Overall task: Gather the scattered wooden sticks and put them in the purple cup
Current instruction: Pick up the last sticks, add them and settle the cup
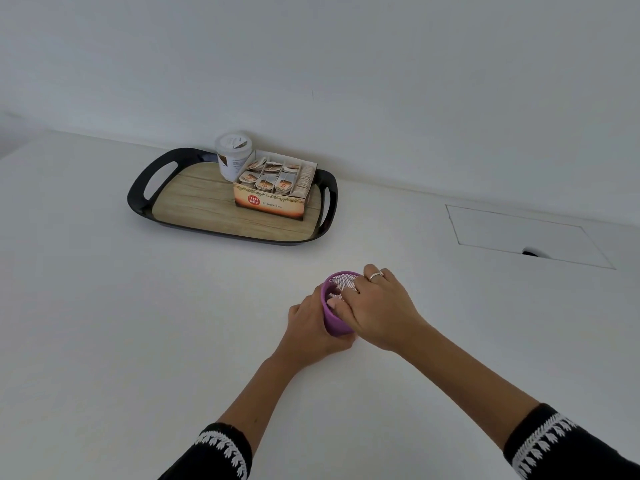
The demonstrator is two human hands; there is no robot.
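The purple cup (pixel 336 308) is standing on the white tabletop (pixel 138 323), a little right of the middle of the view, and it is leaning slightly toward the person. Its wall is a fine mesh, which is showing at the far inner side.

The left hand (pixel 311 329) is holding the cup from the 9 o'clock side; its fingers are curling around the lower wall, and the thumb is lying near the base at 6 o'clock. The right hand (pixel 377 306) is coming over the cup from the 3 o'clock side, and its fingers (pixel 341 308) are bending down over the rim into the opening. A ring (pixel 375 274) is sitting on one finger of this hand. I cannot tell if the right fingers are pinching any wooden stick, because the hand is covering the inside of the cup.

At 11 o'clock from the cup, well apart, a black tray (pixel 138 188) with a wood-pattern floor is lying near the wall. On it a box of tea bags (pixel 273 188) is standing, and a white jar (pixel 232 155) is just beside the box, at its 10 o'clock.

Both forearms are wearing black sleeves (pixel 221 452) with white embroidery.
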